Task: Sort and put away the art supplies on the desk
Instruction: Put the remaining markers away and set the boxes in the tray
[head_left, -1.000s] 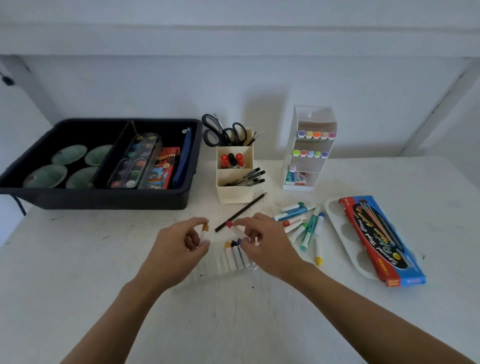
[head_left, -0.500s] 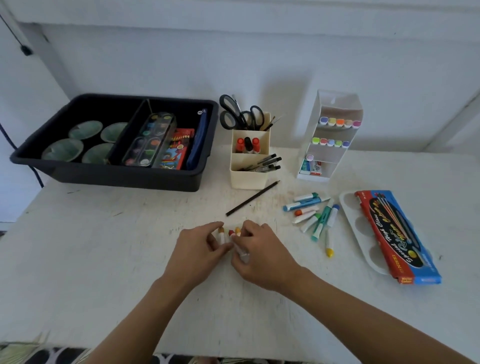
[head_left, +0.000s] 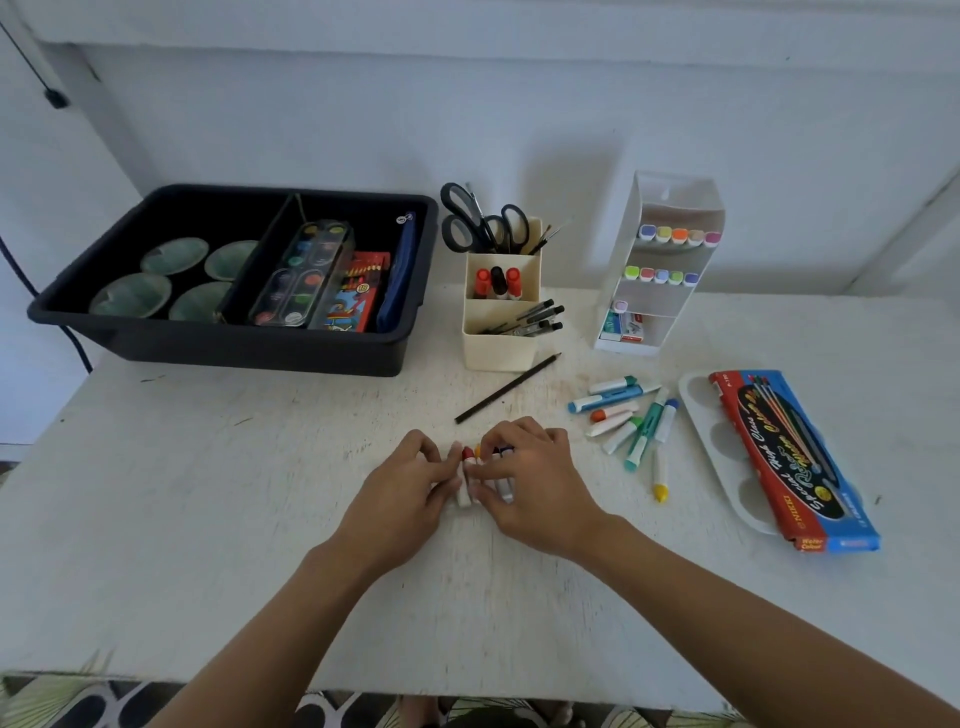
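The person is working at the middle of the white desk (head_left: 208, 493), with both hands meeting over a bunch of small tubes (head_left: 464, 493) that are lying on the desktop. The left hand (head_left: 410, 488) is pinching the tubes from one side with curled fingers and thumb, and the right hand (head_left: 535, 488) is curling its fingers over them from the other side, so both are gripping the bunch; red and yellow caps are showing between the fingertips. A black pencil (head_left: 509, 387) is lying just beyond the hands, and loose markers (head_left: 628, 415) are lying scattered to the right. Further right, a red and blue box (head_left: 795, 462) is resting on a white palette (head_left: 727, 452). Along the wall are standing a black bin (head_left: 234, 348) holding paint sets and green dishes, a cream pen holder (head_left: 498, 353) with scissors (head_left: 467, 218) sticking up, and a white marker rack (head_left: 660, 291).
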